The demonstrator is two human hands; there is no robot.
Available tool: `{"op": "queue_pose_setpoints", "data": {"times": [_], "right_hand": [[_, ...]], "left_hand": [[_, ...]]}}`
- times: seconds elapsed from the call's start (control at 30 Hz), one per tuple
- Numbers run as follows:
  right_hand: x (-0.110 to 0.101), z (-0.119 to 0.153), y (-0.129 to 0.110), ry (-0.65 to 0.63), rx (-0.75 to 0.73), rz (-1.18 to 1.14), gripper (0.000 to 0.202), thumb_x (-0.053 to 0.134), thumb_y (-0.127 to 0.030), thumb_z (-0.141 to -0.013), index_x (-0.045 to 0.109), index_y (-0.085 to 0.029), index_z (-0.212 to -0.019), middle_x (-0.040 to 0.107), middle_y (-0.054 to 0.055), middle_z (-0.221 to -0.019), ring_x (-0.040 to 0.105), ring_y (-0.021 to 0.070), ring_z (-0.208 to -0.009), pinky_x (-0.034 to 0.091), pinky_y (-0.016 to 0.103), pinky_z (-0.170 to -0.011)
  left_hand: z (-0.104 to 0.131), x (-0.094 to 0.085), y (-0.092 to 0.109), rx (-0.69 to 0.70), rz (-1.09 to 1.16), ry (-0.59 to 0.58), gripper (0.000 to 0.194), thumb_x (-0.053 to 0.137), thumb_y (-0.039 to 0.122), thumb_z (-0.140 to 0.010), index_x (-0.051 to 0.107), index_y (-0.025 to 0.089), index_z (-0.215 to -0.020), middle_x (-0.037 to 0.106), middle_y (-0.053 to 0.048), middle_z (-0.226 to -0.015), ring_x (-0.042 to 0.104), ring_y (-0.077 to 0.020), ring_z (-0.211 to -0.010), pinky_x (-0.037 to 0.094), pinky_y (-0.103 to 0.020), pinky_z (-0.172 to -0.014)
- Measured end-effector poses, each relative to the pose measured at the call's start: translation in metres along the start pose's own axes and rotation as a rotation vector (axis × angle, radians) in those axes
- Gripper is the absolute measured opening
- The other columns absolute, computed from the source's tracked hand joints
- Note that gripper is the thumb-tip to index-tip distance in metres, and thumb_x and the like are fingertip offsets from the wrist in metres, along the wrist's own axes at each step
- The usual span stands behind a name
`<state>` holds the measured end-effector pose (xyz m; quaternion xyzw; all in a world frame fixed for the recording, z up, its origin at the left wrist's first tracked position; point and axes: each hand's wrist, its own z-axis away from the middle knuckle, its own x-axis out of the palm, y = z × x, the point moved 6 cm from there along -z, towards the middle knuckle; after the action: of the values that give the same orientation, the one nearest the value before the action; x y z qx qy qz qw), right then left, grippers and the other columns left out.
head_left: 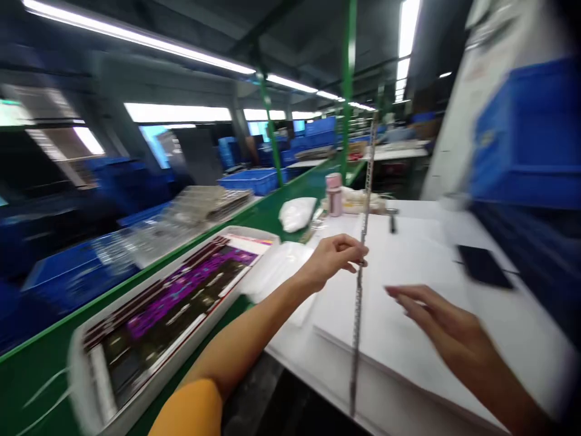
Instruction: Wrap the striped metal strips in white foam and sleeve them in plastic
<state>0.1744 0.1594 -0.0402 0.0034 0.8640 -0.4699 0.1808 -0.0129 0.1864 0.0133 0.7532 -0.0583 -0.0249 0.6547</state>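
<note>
My left hand (330, 261) pinches a long, thin strip (358, 309) with small repeated marks along it. The strip stands nearly upright, its lower end hanging past the front edge of the white table and its upper end rising well above my fingers. Motion blur hides what exactly the strip is. To its right, my right hand (447, 324) hovers over the white sheets (394, 266) with fingers stretched toward the strip, apart from it and holding nothing.
On the green surface at left lies a white tray (79, 363) with purple and dark parts. A plastic bag (276, 266), a white packet (297, 213) and a pink bottle (334, 197) are behind my left hand. A dark phone-like slab (485, 266) and blue bin (526, 133) are at right.
</note>
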Motion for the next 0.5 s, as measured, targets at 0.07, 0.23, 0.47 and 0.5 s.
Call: {"op": "queue_pose_setpoints", "data": {"times": [0.07, 0.23, 0.47, 0.5], "right_hand": [[-0.004, -0.008, -0.014, -0.023, 0.008, 0.072, 0.025, 0.055, -0.043, -0.090, 0.064, -0.027, -0.106, 0.064, 0.007, -0.107, 0.056, 0.0266, -0.106, 0.049, 0.039, -0.084], [-0.011, -0.017, -0.033, 0.098, -0.002, -0.040, 0.018, 0.050, -0.037, -0.093, 0.061, -0.023, -0.092, 0.064, 0.003, -0.093, 0.059, 0.0205, -0.089, 0.045, 0.034, -0.080], [-0.011, -0.008, -0.022, 0.101, 0.053, -0.473, 0.016, 0.050, -0.034, -0.094, 0.057, -0.022, -0.087, 0.060, 0.002, -0.087, 0.055, 0.0176, -0.087, 0.043, 0.032, -0.084], [-0.010, -0.008, -0.021, 0.082, 0.058, -0.551, 0.017, 0.049, -0.034, -0.094, 0.057, -0.022, -0.085, 0.059, 0.002, -0.085, 0.055, 0.0179, -0.087, 0.043, 0.033, -0.085]], "left_hand": [[-0.003, 0.030, 0.004, 0.037, 0.008, -0.030, 0.021, 0.070, 0.030, -0.075, 0.057, 0.014, -0.078, 0.058, -0.001, -0.071, 0.061, -0.0119, -0.069, 0.046, -0.019, -0.059], [-0.004, 0.072, 0.017, 0.123, -0.038, -0.032, 0.021, 0.071, 0.032, -0.076, 0.059, 0.015, -0.077, 0.058, 0.000, -0.066, 0.053, -0.0086, -0.058, 0.042, -0.019, -0.054], [-0.008, 0.090, -0.001, 0.017, 0.071, -0.095, 0.024, 0.074, 0.035, -0.074, 0.061, 0.016, -0.082, 0.056, 0.002, -0.063, 0.044, -0.0050, -0.045, 0.032, -0.017, -0.043], [-0.010, 0.095, -0.003, -0.027, 0.147, -0.163, 0.026, 0.073, 0.036, -0.075, 0.061, 0.017, -0.087, 0.059, 0.002, -0.068, 0.043, -0.0045, -0.042, 0.031, -0.018, -0.041]]}}
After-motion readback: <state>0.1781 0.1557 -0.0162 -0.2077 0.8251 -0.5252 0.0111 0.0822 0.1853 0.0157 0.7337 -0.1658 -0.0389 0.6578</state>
